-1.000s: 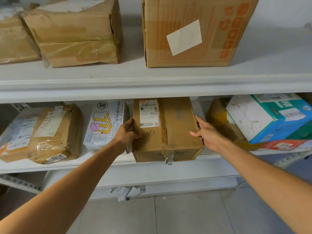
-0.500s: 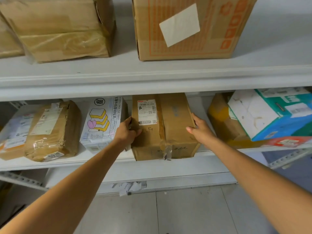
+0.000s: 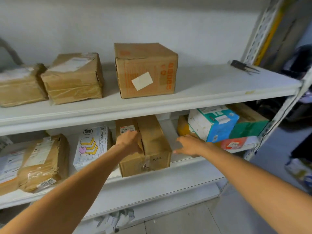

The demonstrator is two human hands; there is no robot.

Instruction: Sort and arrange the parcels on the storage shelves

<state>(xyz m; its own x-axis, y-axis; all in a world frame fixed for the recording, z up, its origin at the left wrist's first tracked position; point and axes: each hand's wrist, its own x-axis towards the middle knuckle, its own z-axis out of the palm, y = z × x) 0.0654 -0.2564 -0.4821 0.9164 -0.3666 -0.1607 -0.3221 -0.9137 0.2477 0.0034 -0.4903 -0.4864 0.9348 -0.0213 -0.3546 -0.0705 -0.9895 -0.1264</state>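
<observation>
— One parcel in play: brown box point(image 3: 155, 146), sitting mid lower shelf point(image 3: 166, 128), right at the front edge.
— Hands?
— Rests the left hand point(image 3: 130, 142) on top, by the label point(image 3: 126, 129); cannot tell its curl. Holds the right hand point(image 3: 190, 146) loose, fingers point(image 3: 179, 150) straight, just beside the right side.
— Handling?
— Looks stiff, dented, taped; probably middling weight. Better clasped low on both side walls.

Left hand point(image 3: 130, 143) on brown parcel point(image 3: 156, 143)
</observation>
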